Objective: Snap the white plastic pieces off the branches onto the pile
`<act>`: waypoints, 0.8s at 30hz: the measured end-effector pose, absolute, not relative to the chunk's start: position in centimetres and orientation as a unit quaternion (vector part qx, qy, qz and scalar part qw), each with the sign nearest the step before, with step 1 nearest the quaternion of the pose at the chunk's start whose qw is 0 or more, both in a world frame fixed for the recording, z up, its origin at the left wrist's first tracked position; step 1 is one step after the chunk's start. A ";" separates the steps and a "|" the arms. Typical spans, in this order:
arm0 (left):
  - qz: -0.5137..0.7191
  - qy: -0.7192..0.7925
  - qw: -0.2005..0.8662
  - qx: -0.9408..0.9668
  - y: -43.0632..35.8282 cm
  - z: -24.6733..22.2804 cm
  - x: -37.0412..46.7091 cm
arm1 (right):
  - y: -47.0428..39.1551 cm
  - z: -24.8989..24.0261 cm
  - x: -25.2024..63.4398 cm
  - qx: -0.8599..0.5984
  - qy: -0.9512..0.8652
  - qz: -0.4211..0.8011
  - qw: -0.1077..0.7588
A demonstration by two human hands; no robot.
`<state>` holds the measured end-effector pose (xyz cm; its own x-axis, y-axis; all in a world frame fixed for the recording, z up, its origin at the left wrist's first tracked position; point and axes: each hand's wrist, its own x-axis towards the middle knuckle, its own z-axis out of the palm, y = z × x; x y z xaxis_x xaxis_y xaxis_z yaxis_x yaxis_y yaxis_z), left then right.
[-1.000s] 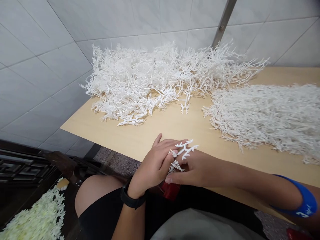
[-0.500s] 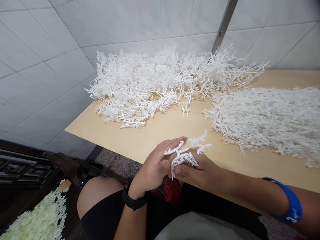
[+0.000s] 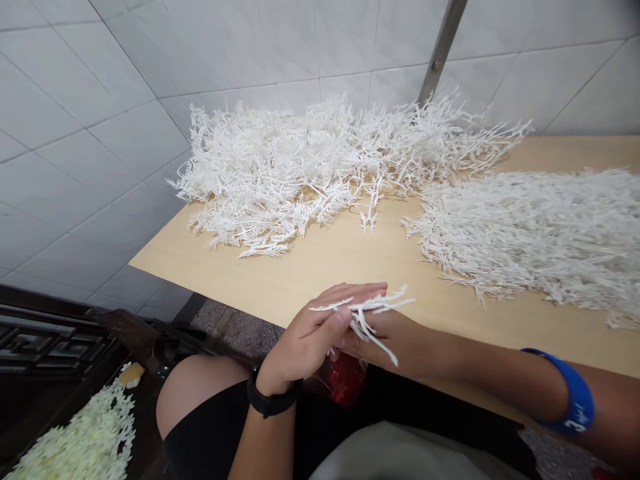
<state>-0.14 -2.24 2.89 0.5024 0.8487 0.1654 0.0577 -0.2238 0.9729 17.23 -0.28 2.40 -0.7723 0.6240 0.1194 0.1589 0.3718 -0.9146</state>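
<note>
A white plastic branch (image 3: 369,328) with thin forked twigs is between my two hands, over the front edge of the table. My left hand (image 3: 313,327) is closed, its thumb pressed on the branch's middle and its fingers stretched behind it. From the other side my right hand (image 3: 387,335) meets it, closed around the lower part, with most of its fingers hidden. Beyond my hands, a loose tangled heap of white branches (image 3: 280,157) lies on the table (image 3: 320,267). A flatter, combed-looking pile of white stems (image 3: 540,227) is to the right.
Tiled walls (image 3: 225,47) meet behind the table, with a metal strut (image 3: 440,53) against the back one. At lower left, pale green-white plastic blossoms (image 3: 85,427) lie on dark wooden furniture (image 3: 45,347). Something red (image 3: 345,380) is below my hands.
The branch has turned and tipped flatter, its twigs now pointing right and downward. My left thumb has come up over it. Both piles look unchanged.
</note>
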 end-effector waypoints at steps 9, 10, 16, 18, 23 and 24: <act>0.448 0.406 0.617 0.503 -2.5 0.6 -0.7 | 0.3 2.4 17.1 -0.282 -0.654 0.655 0.251; 0.455 0.399 0.621 0.499 -2.5 0.6 -0.6 | 0.3 2.4 17.1 -0.285 -0.645 0.661 0.258; 0.483 0.368 0.603 0.518 -1.8 1.1 0.0 | 0.2 2.5 17.0 -0.353 -0.578 0.650 0.345; 0.492 0.359 0.594 0.526 -1.7 1.2 0.1 | 0.2 2.5 16.9 -0.369 -0.560 0.639 0.377; 0.474 0.372 0.576 0.552 -1.8 1.5 0.1 | 0.5 2.3 16.8 -0.349 -0.547 0.646 0.403; 0.465 0.379 0.571 0.560 -1.8 1.6 0.1 | 0.6 2.3 16.8 -0.343 -0.546 0.653 0.397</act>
<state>0.14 -1.80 1.56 0.2787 0.9563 0.0885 -0.1061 -0.0609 0.9925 16.80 0.58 2.31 -0.4497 0.8931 -0.0138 -0.1449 -0.0882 -0.9855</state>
